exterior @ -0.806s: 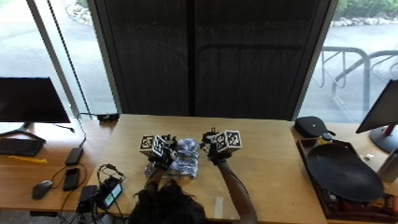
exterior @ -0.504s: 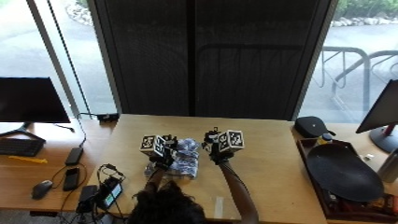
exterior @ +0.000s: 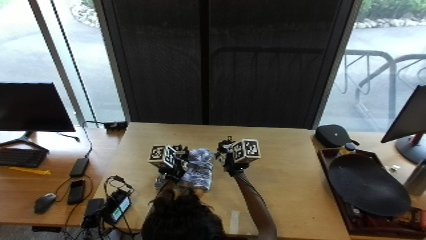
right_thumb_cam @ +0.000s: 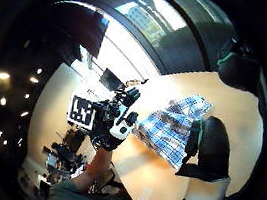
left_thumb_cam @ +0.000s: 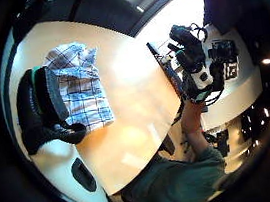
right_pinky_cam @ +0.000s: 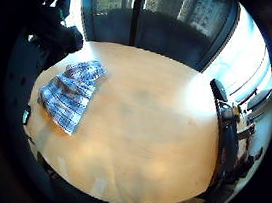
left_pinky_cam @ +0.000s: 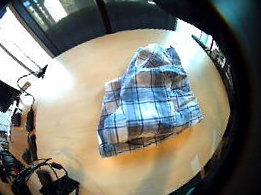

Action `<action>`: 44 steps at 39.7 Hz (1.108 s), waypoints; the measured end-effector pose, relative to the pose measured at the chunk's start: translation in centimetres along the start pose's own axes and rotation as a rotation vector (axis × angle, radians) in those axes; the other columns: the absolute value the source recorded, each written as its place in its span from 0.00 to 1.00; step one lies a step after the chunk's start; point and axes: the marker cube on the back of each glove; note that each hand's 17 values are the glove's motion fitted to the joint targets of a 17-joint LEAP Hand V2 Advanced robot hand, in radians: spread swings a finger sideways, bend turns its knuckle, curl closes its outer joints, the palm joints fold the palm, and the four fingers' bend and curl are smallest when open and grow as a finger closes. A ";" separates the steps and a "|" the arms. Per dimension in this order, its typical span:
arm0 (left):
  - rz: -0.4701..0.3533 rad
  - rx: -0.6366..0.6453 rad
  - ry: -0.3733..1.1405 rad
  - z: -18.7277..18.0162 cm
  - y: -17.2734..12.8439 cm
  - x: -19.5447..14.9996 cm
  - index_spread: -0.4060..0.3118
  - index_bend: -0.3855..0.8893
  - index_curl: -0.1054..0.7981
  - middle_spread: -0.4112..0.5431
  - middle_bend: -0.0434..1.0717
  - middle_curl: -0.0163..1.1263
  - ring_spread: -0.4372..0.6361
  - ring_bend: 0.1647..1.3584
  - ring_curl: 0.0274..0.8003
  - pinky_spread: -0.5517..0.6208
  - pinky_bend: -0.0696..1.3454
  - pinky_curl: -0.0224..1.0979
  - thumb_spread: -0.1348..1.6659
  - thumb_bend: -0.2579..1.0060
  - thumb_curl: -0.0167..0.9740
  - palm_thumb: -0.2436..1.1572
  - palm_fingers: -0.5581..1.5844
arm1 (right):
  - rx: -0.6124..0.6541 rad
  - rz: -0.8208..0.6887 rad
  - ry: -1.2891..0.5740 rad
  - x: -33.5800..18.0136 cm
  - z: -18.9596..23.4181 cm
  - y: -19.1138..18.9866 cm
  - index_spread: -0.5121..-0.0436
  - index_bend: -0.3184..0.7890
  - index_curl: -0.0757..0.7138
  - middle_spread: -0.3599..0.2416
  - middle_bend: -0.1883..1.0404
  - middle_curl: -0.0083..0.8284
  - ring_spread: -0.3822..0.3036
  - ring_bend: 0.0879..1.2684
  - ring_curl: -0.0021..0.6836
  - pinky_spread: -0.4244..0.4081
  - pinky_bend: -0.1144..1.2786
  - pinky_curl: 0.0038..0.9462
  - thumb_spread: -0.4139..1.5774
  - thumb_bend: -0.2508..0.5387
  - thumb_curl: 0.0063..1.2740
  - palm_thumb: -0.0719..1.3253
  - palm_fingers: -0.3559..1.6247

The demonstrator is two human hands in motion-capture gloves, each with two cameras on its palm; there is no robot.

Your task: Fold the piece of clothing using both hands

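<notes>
A blue and white checked garment [exterior: 198, 172] lies bunched in a rough fold on the wooden table [exterior: 293, 170], close to the near edge. My left hand [exterior: 169, 161] hovers at its left side and my right hand [exterior: 233, 156] at its right side, both lifted off the table. In the left little finger side palm view the garment [left_pinky_cam: 146, 100] lies free below the palm, with nothing touching it. My left thumb [left_thumb_cam: 46, 113] shows in front of the cloth [left_thumb_cam: 79, 83] without gripping it. From the right palm the garment [right_pinky_cam: 71, 93] lies off to one side.
A monitor [exterior: 33, 107], keyboard [exterior: 20, 156], mouse [exterior: 44, 202], phones and cables [exterior: 110, 200] sit on the desk to the left. A black pouch [exterior: 336, 135] and a dark oval tray [exterior: 367, 184] stand at the right. Bare tabletop stretches beyond the garment.
</notes>
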 end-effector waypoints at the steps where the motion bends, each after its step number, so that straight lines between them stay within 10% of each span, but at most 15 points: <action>1: -0.003 -0.002 0.003 -0.1 0.1 0.0 0.39 0.44 0.47 0.48 0.21 0.28 0.68 0.16 0.26 0.76 0.26 0.20 0.89 0.56 0.29 0.51 0.48 | 0.002 -0.001 0.000 -0.1 -0.1 -0.1 0.45 0.42 0.49 0.39 0.30 0.38 0.29 0.25 0.49 0.52 0.35 0.31 0.72 0.72 0.27 0.64 0.62; 44: 0.062 0.030 0.090 -0.8 0.6 2.1 0.39 0.44 0.55 0.48 0.20 0.34 0.69 0.16 0.34 0.77 0.24 0.28 0.92 0.52 0.37 0.51 0.46 | -0.009 -0.023 0.008 -0.6 0.4 0.7 0.44 0.42 0.54 0.38 0.29 0.44 0.28 0.23 0.57 0.54 0.33 0.37 0.77 0.44 0.36 0.71 0.61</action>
